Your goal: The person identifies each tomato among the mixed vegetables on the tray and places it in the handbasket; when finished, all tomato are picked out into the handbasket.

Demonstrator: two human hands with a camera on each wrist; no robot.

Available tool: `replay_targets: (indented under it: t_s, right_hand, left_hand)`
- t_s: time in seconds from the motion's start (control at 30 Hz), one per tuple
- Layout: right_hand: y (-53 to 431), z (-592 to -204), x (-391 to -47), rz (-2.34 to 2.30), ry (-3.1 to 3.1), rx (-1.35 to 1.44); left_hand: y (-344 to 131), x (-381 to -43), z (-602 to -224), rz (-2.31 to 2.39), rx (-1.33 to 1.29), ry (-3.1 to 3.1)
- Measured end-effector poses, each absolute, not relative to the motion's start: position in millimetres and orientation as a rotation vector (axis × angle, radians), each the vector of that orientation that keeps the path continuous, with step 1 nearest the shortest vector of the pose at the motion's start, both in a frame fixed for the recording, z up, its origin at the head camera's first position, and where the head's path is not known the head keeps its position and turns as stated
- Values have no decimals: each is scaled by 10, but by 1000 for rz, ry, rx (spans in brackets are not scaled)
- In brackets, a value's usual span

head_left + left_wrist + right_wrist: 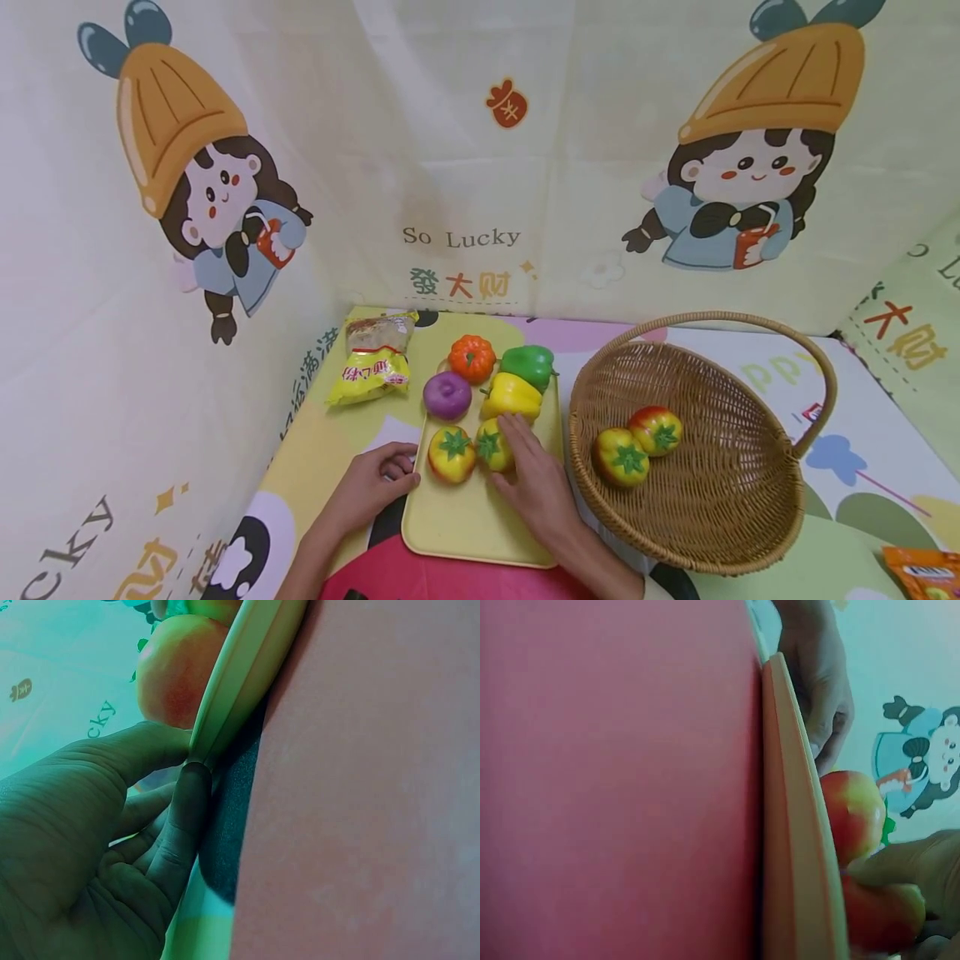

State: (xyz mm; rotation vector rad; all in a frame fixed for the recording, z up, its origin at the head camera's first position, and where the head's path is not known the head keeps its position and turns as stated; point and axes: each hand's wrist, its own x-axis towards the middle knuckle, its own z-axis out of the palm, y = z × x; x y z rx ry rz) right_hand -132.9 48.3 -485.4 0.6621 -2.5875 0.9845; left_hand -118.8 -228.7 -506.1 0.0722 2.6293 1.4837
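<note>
Right hand (pixel 534 479) grips fruit (pixel 491 446), left hand (pixel 378 483) pinches tray (pixel 472 525)

Right: thumb and fingers round red-yellow fruit, about mid-tray. Left: narrow pinch, thumb and finger on tray rim at 9 o'clock. From held fruit: second fruit (pixel 452 457) at 9, purple onion (pixel 447 396) at 10-11, orange pumpkin (pixel 472 358) near 12, green pepper (pixel 528 365) at 1. Wicker basket (pixel 731 500) at tray's 3, two fruits inside toward its 9.

L fingers (pixel 189 810) touch tray rim (pixel 244 675) — reddish fruit (pixel 176 675), prob. tomato, beyond.
</note>
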Motion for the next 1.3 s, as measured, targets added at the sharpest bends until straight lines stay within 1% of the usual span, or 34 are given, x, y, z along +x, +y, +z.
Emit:
replay_targets:
  t_s: [0.13,0.27,0.47,0.6,0.8,1.03,1.3]
  right_hand:
    - [503,-4739,-1255,976,-2568,670]
    - [546,-4526,-1171,1002,-2476,693]
    - [646,-4148,-1048,1220,-2452,673]
    - [720,-3955,-974,1275,-2460,662]
    - [855,-3746,-891,1285,-2449,643]
    - [1066,-3501,-820,1401,-2458,618]
    - [1341,-3293,-830,1255,-2581,509]
  left_hand:
    - [-2282,-1185,-5063,1491,83,2627]
    - [-2279,-1180,-5050,1492,88,2629]
    - [-2291,-1176,-5053,1488,81,2636]
    - [-2306,-1171,-5077,1485,88,2645]
    - [-2306,-1174,-5092,1491,106,2651]
    - [-2293,-1182,-5084,1498,115,2651]
    - [-2293,-1183,-5086,1497,118,2646]
